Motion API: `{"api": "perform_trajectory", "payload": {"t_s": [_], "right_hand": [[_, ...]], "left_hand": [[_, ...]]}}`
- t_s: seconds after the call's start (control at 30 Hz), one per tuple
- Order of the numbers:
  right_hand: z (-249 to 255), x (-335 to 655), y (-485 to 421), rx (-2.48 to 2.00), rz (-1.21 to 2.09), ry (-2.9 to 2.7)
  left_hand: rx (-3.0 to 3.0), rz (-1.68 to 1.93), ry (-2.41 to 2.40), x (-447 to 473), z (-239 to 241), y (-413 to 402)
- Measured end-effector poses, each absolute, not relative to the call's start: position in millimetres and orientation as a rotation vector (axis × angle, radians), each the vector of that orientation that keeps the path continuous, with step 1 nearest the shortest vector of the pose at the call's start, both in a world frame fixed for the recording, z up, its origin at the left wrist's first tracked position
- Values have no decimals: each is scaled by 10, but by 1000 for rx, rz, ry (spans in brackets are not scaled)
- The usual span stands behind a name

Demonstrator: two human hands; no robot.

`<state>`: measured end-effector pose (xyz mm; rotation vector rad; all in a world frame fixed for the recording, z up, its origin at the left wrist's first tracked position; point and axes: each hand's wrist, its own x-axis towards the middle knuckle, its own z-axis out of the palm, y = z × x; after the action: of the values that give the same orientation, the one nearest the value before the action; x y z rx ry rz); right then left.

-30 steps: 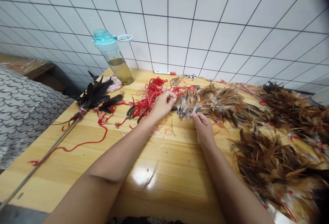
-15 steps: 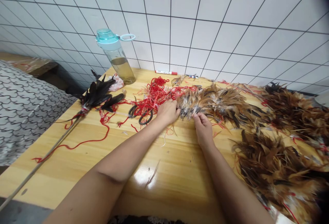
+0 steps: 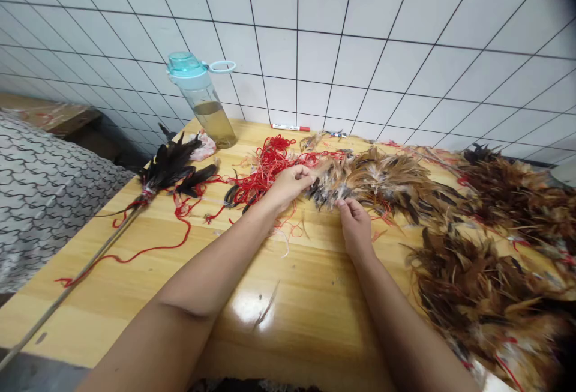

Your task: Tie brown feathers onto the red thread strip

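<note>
My left hand (image 3: 292, 186) is at the left end of a bundle of brown and grey feathers (image 3: 387, 179), thumb and forefinger pinched together at the quill ends. What lies between those fingertips is too small to make out. At the bundle's lower edge, my right hand (image 3: 356, 224) pinches feathers between thumb and forefinger, its other fingers curled. Beside and behind my left hand spreads a tangle of red yarn (image 3: 270, 164). Black loops, like scissor handles (image 3: 231, 196), show partly from under the yarn and my left wrist.
Dark feathers (image 3: 168, 167) are tied to a stick (image 3: 90, 266) on the left. A water bottle (image 3: 209, 110) stands by the tiled wall, with a red-capped marker (image 3: 290, 128) to its right. Two feather heaps, one nearer (image 3: 481, 296) and one farther (image 3: 517, 188), lie on the right.
My left hand has lifted and turned slightly, its thumb and forefinger now showing together, and its wrist covers more of the black loops. My right hand has stayed almost in place.
</note>
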<state>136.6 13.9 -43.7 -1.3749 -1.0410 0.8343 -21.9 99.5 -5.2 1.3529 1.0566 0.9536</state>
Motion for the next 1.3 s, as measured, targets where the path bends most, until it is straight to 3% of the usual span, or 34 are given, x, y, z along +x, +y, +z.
{"api": "perform_trajectory", "payload": {"t_s": [0.87, 1.1, 1.3], "right_hand": [[-414, 1360, 160, -1347, 956, -1057], [-330, 1364, 145, -1319, 990, -1005], [-341, 1374, 148, -1306, 994, -1014]], "left_hand": [[1510, 783, 893, 1, -93, 798], [1871, 909, 1230, -191, 50, 926], [2241, 545, 1430, -396, 151, 1007]]}}
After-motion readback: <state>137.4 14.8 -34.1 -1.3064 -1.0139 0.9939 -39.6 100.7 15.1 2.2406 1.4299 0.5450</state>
